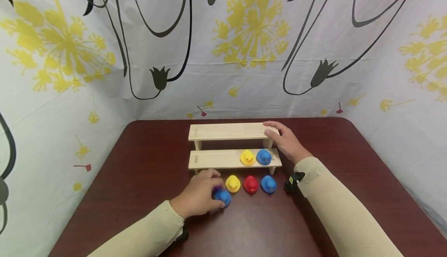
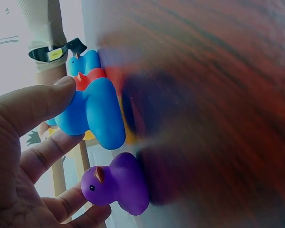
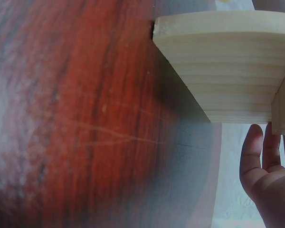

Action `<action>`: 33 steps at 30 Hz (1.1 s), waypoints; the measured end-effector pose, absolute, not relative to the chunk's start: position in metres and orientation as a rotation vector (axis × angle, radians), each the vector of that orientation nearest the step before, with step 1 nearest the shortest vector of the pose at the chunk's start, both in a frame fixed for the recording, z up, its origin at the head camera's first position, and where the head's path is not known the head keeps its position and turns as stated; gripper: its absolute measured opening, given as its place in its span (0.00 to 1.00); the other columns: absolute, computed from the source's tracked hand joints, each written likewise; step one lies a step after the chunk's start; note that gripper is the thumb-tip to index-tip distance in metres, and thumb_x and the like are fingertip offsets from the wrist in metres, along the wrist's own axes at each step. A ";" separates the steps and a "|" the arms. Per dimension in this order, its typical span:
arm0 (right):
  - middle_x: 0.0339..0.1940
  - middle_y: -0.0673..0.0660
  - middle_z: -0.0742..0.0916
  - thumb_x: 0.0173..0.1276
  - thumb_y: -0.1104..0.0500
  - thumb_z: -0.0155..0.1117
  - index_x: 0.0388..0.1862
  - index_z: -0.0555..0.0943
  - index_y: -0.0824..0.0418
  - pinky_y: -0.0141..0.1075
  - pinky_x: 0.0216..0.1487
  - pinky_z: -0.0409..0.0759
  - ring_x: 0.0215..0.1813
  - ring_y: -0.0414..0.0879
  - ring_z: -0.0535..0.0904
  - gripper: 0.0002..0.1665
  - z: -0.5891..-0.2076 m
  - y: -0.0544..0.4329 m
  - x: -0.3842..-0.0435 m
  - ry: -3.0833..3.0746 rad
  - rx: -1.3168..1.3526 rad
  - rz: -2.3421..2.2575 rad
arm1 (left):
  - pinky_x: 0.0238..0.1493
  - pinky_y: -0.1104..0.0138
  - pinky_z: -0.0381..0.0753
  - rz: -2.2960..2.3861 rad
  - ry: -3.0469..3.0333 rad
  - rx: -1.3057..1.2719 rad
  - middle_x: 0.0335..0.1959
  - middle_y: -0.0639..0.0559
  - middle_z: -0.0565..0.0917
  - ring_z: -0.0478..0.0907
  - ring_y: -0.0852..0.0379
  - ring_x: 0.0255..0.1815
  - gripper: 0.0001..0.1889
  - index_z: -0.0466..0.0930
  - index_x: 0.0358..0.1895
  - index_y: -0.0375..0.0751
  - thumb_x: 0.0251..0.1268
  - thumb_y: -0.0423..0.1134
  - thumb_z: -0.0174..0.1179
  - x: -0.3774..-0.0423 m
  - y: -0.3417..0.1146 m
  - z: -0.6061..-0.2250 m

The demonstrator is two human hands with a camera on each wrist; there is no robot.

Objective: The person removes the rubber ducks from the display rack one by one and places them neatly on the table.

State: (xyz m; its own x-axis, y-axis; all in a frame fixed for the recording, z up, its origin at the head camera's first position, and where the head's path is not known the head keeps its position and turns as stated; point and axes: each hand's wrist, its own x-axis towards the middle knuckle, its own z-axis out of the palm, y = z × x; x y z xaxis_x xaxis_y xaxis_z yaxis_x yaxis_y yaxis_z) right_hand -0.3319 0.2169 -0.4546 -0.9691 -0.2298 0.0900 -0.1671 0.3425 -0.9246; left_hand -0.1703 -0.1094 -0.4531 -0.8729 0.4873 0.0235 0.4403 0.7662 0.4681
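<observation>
My left hand [image 1: 200, 195] pinches a blue rubber duck [image 1: 223, 197] between thumb and forefinger, low over the table. A purple rubber duck [image 2: 126, 185] stands by its other fingers in the left wrist view, mostly hidden under the hand in the head view. At the right end of the upper board [image 1: 227, 131] of a two-step wooden rack, my right hand [image 1: 288, 142] holds the board, thumb on top. On the lower board [image 1: 213, 159] sit a yellow duck [image 1: 247, 157] and a blue duck [image 1: 264, 157].
In front of the rack, a yellow duck [image 1: 233, 183], a red duck [image 1: 251, 185] and another blue duck [image 1: 268, 184] stand in a row. The dark red table [image 1: 146, 164] is enclosed by a white patterned cloth [image 1: 209, 47] behind and at the sides.
</observation>
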 end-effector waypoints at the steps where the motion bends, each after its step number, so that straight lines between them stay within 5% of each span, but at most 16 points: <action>1: 0.82 0.59 0.67 0.81 0.45 0.62 0.75 0.74 0.56 0.67 0.79 0.60 0.83 0.60 0.59 0.30 -0.455 0.217 -0.332 2.530 -0.377 -1.728 | 0.61 0.46 0.72 0.720 2.857 0.754 0.60 0.47 0.79 0.75 0.45 0.61 0.13 0.87 0.40 0.57 0.56 0.49 0.80 -0.170 -0.109 -0.453; 16: 0.82 0.58 0.67 0.81 0.45 0.62 0.75 0.74 0.55 0.66 0.79 0.60 0.82 0.60 0.60 0.30 -0.456 0.218 -0.334 2.509 -0.378 -1.748 | 0.63 0.46 0.73 0.674 2.856 0.781 0.61 0.48 0.79 0.75 0.47 0.62 0.14 0.83 0.37 0.59 0.53 0.50 0.81 -0.170 -0.111 -0.454; 24: 0.82 0.60 0.67 0.83 0.50 0.60 0.76 0.73 0.58 0.64 0.80 0.59 0.82 0.59 0.59 0.29 -0.452 0.215 -0.330 2.518 -0.394 -1.747 | 0.56 0.54 0.78 0.865 2.861 0.755 0.51 0.54 0.79 0.75 0.53 0.53 0.17 0.86 0.47 0.50 0.57 0.48 0.79 -0.174 -0.116 -0.438; 33: 0.83 0.64 0.66 0.84 0.55 0.58 0.77 0.71 0.63 0.64 0.80 0.57 0.82 0.63 0.58 0.28 -0.454 0.216 -0.334 2.494 -0.378 -1.760 | 0.69 0.46 0.77 1.331 2.974 0.709 0.62 0.49 0.81 0.77 0.46 0.66 0.20 0.86 0.55 0.43 0.62 0.43 0.77 -0.202 -0.132 -0.412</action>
